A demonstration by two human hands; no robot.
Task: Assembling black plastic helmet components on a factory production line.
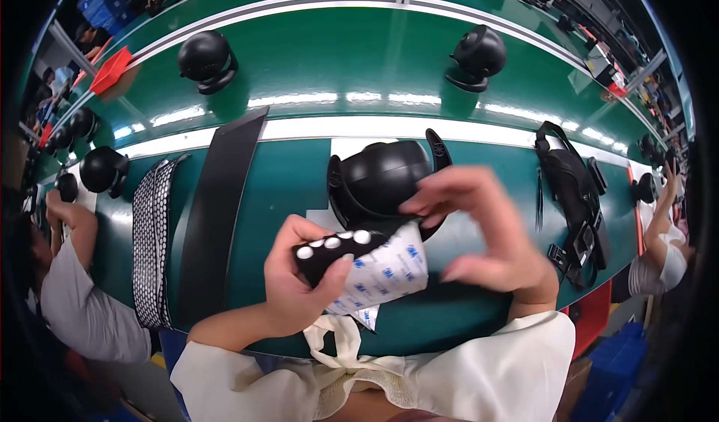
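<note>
My left hand (303, 276) grips a curled black strip with round white dots (335, 251). White backing paper with blue print (388, 271) hangs from the strip toward the right. My right hand (483, 231), slightly blurred, is open with thumb and fingers apart, and nothing shows between them. Its fingertips are over the right front of a rounded black housing (386, 171) with two upright curved arms; I cannot tell whether they touch it. The strip and paper hide part of the housing's lower front.
Left on the green bench lie a long black sheet (217, 212) and a white-dotted strip (152, 242). A black strap harness (573, 197) lies right. Across the white rail, black ball-shaped devices (204, 59) stand on a green surface. Other people sit at both sides.
</note>
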